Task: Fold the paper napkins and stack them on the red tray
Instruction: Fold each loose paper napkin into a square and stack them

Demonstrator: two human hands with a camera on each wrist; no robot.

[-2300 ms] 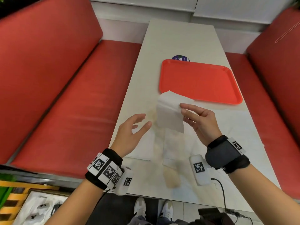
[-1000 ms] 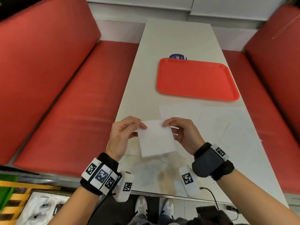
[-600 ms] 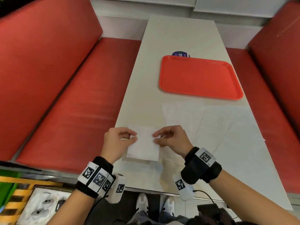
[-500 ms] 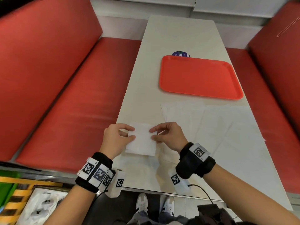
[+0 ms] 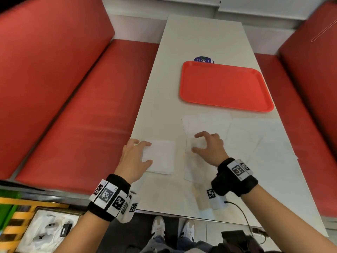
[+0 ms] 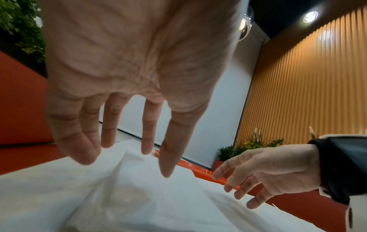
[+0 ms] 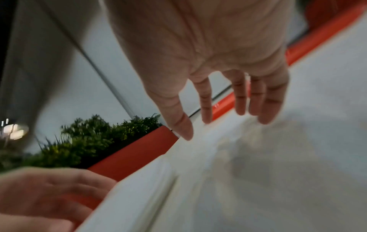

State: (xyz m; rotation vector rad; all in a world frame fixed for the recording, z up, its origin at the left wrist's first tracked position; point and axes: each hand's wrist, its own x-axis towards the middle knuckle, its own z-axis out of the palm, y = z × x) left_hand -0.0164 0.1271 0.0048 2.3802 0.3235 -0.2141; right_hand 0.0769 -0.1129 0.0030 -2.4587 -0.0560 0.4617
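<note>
A folded white napkin (image 5: 162, 157) lies flat near the table's left edge. My left hand (image 5: 145, 153) rests on its left side with the fingers straight and spread, also in the left wrist view (image 6: 123, 150). My right hand (image 5: 196, 143) hovers over the unfolded napkins (image 5: 255, 141) just to the right, fingers loosely bent and holding nothing; its image is blurred in the right wrist view (image 7: 224, 125). The red tray (image 5: 226, 86) sits farther back on the table with nothing on it.
Several flat napkins overlap across the right half of the white table (image 5: 204, 39). A dark round sticker (image 5: 202, 59) peeks from behind the tray. Red bench seats (image 5: 76, 110) flank both sides. The near table edge is close to my wrists.
The folded napkin has been laid down at the left. My right hand let go of it and moved right over the unfolded napkins. My left hand stays on it.
</note>
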